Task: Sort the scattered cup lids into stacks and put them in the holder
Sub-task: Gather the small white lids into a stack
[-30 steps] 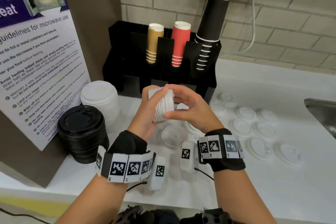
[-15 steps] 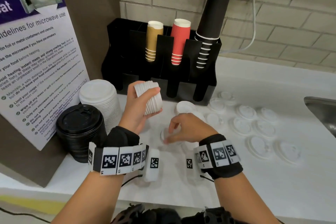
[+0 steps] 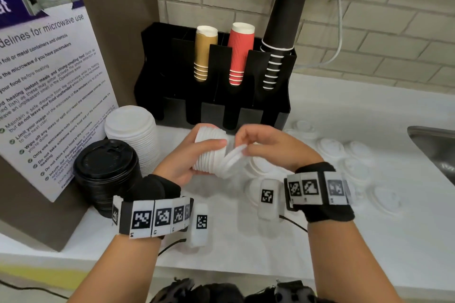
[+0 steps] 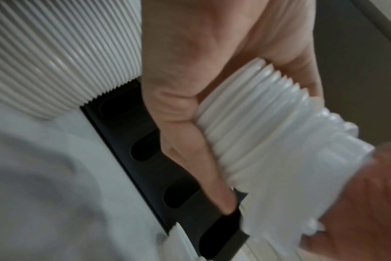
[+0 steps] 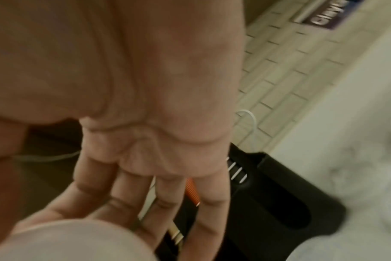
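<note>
Stack of small white lids [image 3: 209, 152], sideways in left hand [image 3: 183, 162] grip; right hand [image 3: 268, 147] pinches one tilted lid [image 3: 232, 158] at its open end. Nesting calls for squaring that lid's rim to the stack, then pressing flat.

We see a short stack of small white lids [image 3: 210, 152] lying sideways, our left fingers [image 3: 216, 143] curled round its ribbed rims. One loose white lid [image 3: 234, 158] tilts against the stack's right end, under our right fingertips [image 3: 247, 149]. More white lids [image 3: 331, 149] lie flat and scattered beyond those fingertips. The black holder [image 3: 216, 110] stands just past both sets of fingers.
</note>
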{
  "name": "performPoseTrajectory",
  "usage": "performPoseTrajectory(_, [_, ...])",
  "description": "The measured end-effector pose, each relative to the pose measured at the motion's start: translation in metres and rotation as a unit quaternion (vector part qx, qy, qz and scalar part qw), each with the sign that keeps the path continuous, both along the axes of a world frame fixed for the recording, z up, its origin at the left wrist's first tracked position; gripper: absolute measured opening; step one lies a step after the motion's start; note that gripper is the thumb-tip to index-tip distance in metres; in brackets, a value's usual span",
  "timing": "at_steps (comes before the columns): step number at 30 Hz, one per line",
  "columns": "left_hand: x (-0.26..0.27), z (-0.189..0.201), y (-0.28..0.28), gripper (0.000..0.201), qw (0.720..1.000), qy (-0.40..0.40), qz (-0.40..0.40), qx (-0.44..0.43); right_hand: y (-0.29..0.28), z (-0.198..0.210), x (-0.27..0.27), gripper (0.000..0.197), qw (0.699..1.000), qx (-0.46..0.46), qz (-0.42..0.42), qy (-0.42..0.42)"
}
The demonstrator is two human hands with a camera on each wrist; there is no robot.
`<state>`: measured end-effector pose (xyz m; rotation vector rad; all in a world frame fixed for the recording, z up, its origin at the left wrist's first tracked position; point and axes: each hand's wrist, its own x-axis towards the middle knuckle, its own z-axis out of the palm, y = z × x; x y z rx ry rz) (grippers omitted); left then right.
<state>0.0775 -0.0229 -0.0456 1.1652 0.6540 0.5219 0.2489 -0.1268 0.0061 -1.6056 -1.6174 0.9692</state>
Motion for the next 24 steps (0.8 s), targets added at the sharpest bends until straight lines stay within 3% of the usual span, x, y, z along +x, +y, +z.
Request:
performPoseTrajectory(3, [0.004, 0.001, -0.008, 0.053, 0.995, -0.039, -0.025, -0.086, -0.004, -0.002, 0.000, 0.017, 0.982, 0.022, -0.046, 0.180])
performPoseTrajectory(5, [0.008, 0.001, -0.014, 0.066, 0.989, -0.063, -0.009, -0.134, -0.004, -0.009, -0.005, 0.012, 0.972, 0.045, -0.085, 0.214])
performPoseTrajectory(9, [0.019, 0.006, -0.024, 0.075, 0.988, -0.068, 0.046, -0.128, -0.001, -0.018, -0.019, 0.002, 0.958, 0.135, -0.194, 0.164])
performPoseTrajectory(15, [0.023, 0.009, -0.024, 0.074, 0.983, -0.102, 0.073, -0.137, -0.013, -0.029, -0.020, 0.059, 0.971, 0.167, -0.144, 0.094])
performPoseTrajectory(24, [0.021, 0.008, -0.022, 0.067, 0.988, -0.088, -0.015, -0.129, -0.026, -0.014, -0.005, 0.048, 0.979, 0.152, -0.120, 0.069])
